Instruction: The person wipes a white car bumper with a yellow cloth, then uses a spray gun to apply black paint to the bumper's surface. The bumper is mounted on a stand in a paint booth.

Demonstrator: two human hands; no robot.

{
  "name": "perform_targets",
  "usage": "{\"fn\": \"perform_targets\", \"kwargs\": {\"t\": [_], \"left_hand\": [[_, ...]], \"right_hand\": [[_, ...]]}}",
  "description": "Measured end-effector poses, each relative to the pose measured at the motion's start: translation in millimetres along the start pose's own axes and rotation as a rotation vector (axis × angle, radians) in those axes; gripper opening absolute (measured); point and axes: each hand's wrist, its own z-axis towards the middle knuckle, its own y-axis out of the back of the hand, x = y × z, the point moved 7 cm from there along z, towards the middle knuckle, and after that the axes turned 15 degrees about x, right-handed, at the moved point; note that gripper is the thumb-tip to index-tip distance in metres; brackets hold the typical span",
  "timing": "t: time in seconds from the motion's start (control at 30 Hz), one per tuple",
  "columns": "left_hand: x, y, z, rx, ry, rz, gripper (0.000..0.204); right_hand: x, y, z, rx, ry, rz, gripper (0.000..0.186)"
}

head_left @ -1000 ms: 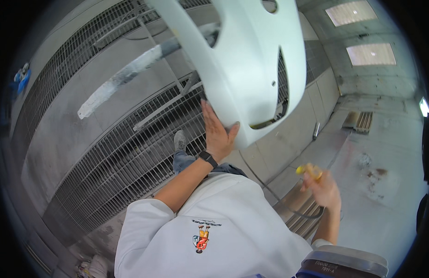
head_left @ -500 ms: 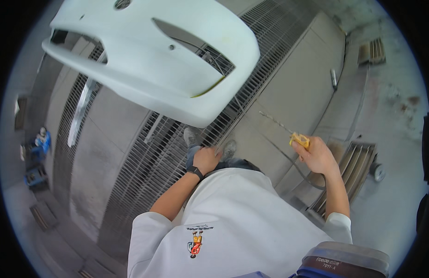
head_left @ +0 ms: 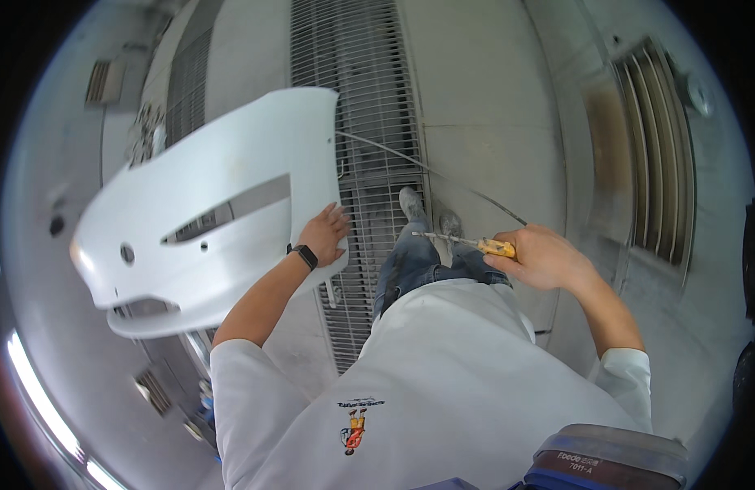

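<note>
A white car bumper cover (head_left: 255, 155), with a long slot and round holes, stands to the left above the floor. My left hand (head_left: 324, 232), a dark watch on its wrist, is at the bumper's near right edge. Its fingers are stretched out and slightly apart, and it seems to touch the edge. My right hand (head_left: 541, 257) is closed around the yellow handle of a screwdriver-like tool (head_left: 497, 248). The tool's thin metal shaft points left across my legs, apart from the bumper. Its exact kind is hard to tell.
A metal floor grating (head_left: 357, 73) runs between smooth floor panels, with my shoes (head_left: 411, 204) at its edge. A thin dark hose (head_left: 443, 173) stretches from the bumper toward my right hand. Slatted vents (head_left: 659, 163) line the right wall. Part of a respirator (head_left: 606, 461) shows below.
The view has turned, and the bumper now lies lower and further left. My left hand has gone from my waist to the bumper's edge. The tool has come closer to my body.
</note>
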Motion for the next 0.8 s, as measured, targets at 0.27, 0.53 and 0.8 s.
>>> {"fn": "perform_targets", "kwargs": {"t": [0.27, 0.53, 0.8], "left_hand": [[175.1, 91.7, 79.9, 0.011, 0.188, -0.019, 0.076], [300.6, 102.5, 215.6, 0.230, 0.214, -0.205, 0.082], [287.5, 99.3, 242.2, 0.323, 0.115, -0.098, 0.073]], "right_hand": [[-17.3, 24.8, 9.0, -0.106, -0.165, 0.232, 0.041], [-4.0, 74.6, 59.1, -0.133, -0.331, 0.361, 0.042], [4.3, 89.9, 76.0, -0.135, -0.368, 0.397, 0.040]]}}
